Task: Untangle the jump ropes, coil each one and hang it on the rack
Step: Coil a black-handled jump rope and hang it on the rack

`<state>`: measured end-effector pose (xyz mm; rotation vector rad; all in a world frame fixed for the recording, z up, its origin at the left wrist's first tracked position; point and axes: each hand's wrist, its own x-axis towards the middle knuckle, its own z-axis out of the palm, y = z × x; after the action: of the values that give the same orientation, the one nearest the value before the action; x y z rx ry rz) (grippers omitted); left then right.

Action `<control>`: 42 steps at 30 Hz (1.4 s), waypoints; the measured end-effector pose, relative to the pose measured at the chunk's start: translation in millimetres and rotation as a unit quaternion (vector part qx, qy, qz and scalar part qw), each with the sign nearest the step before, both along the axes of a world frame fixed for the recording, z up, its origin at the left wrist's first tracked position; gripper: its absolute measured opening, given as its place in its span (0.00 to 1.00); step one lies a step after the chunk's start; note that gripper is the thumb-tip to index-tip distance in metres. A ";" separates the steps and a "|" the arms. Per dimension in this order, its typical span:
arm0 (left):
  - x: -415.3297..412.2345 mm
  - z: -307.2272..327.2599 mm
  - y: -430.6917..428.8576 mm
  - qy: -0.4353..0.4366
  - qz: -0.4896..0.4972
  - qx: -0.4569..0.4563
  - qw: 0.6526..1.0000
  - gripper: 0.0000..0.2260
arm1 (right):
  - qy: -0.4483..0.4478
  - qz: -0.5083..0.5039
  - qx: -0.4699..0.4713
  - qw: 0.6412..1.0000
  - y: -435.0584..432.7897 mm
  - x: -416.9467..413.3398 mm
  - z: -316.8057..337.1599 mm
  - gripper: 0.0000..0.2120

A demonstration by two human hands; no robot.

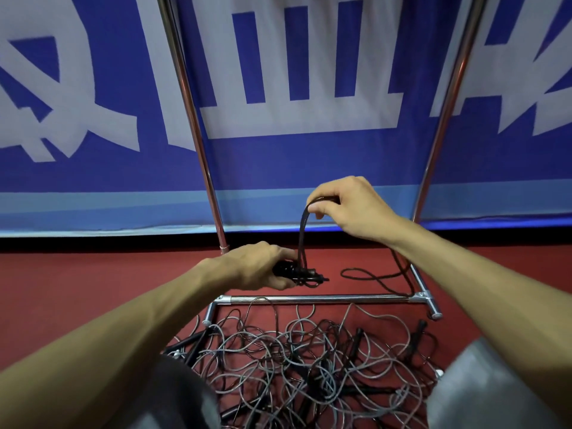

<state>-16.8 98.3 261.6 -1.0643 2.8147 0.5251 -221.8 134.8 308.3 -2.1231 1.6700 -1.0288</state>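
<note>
My left hand (263,266) grips the black handles (286,270) of one jump rope, with cord wound round them. My right hand (346,202) pinches a doubled loop of that black rope (301,233) and holds it up above the handles. The rope's loose tail (371,275) trails over the red floor behind the rack's base bar. A tangled pile of grey and black jump ropes (303,360) lies on the floor between my knees. The chrome rack (309,299) stands in front of me, its two uprights rising out of the frame.
The rack's left upright (198,144) and right upright (442,119) lean apart toward the top. A blue and white banner (278,168) hangs behind them. My grey-clad knees (173,394) flank the pile at the bottom.
</note>
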 end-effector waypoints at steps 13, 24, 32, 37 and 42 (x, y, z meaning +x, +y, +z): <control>-21.1 23.1 18.4 0.283 0.050 0.130 0.949 0.06 | -0.083 -0.140 0.036 0.986 -25.5 -27.9 -34.0 0.06; -7.1 20.2 -18.2 0.507 0.323 0.205 0.772 0.09 | 0.130 0.011 0.120 0.984 -17.4 -2.5 -28.8 0.12; -7.4 14.8 -17.5 0.402 0.273 0.155 0.860 0.03 | 0.027 -0.051 0.144 0.988 -12.4 5.1 -21.0 0.20; -5.7 12.7 -14.8 0.325 0.196 0.085 0.922 0.04 | -0.077 -0.037 0.131 0.988 -11.3 10.8 -20.3 0.18; -3.6 14.3 -9.3 0.307 0.150 0.094 0.935 0.06 | -0.058 -0.024 0.110 0.992 -9.0 5.6 -20.9 0.15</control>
<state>-20.4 88.9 275.9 -1.5117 2.9982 1.3422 -216.2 125.7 287.4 -1.8567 1.7005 -0.9148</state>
